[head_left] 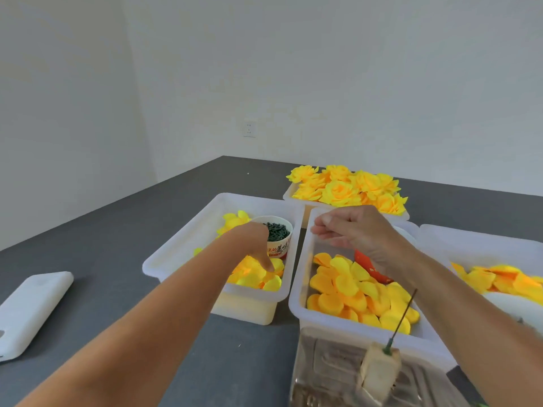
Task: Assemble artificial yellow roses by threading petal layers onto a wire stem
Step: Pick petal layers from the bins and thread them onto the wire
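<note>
Yellow petals (258, 274) right under left hand (258, 248), fingers curled in; right hand (352, 230) hovers loosely curled, wire stem (402, 318) upright nearer it.

The left hand (249, 245) reaches down into the left white bin (182, 245), its fingertips (269, 267) touching the small yellow petals (258, 274) heaped there; whether it pinches one cannot be told. Just beyond that hand stands a paper cup (279, 245) of dark green pieces (277, 230). The right hand (358, 230) hovers with curled fingers above the middle bin (299, 289), over larger orange-yellow petals (352, 289); whatever it may hold is too small to see. Nearer than this hand, a thin green wire stem (402, 318) stands tilted in a tan block (379, 371). Beyond the right hand, finished yellow roses (346, 186) fill a far bin.
</note>
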{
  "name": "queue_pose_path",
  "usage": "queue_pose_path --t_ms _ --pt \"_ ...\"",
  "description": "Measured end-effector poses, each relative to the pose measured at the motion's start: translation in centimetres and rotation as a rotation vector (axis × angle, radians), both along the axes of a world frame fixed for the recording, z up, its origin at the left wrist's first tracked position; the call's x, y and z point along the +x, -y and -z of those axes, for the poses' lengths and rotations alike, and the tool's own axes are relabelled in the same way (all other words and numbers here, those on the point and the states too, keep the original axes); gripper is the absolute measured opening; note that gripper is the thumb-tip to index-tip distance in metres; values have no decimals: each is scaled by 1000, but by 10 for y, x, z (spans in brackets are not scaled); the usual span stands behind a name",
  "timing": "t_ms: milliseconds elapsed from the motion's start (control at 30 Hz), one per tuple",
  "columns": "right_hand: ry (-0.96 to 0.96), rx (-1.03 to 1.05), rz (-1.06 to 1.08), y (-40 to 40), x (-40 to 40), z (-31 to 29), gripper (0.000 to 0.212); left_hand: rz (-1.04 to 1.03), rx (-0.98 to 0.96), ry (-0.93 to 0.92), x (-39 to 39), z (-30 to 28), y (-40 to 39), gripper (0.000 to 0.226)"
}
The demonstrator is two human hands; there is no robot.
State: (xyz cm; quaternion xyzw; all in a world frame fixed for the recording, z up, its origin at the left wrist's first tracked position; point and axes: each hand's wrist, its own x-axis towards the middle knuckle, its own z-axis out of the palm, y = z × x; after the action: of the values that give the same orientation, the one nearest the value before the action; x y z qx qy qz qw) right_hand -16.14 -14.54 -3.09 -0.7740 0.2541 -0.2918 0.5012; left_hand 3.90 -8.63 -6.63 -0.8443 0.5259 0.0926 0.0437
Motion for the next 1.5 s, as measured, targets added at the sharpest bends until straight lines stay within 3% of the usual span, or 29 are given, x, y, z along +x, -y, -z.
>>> queue_pose_path --t_ms 167,333,400,467,533,633,700,800,967,1167,1333,1500 --pt "-44 -6 -64 9 26 12 18 -78 -31 -176 9 17 7 33" --pt "-52 21 -91 10 44 28 17 -183 -351 -448 25 26 -1 29" --pt "-40 2 -49 9 50 36 16 -195 -503 -492 23 25 -3 31" --pt "-13 -25 19 9 54 44 17 -155 -617 -650 16 22 -4 28" --pt "3 -10 24 11 56 48 38 -109 -709 -801 10 18 -5 21" --pt "-2 18 11 16 58 53 62 -42 -751 -879 6 13 -6 23" --pt "17 10 0 18 59 54 48 -12 -728 -912 5 12 -9 22" --pt "78 -21 -9 19 60 55 7 -3 -658 -931 3 8 -11 25" --pt "121 88 28 23 62 56 9 -22 -727 -1225 8 7 -13 8" --pt "174 130 47 22 61 56 18 -45 -849 -1158 11 8 -12 24" --pt "219 200 66 21 59 53 10 -58 -863 -1173 13 10 -12 13" --pt "296 251 124 22 56 49 15 -16 -896 -1123 13 11 -9 30"
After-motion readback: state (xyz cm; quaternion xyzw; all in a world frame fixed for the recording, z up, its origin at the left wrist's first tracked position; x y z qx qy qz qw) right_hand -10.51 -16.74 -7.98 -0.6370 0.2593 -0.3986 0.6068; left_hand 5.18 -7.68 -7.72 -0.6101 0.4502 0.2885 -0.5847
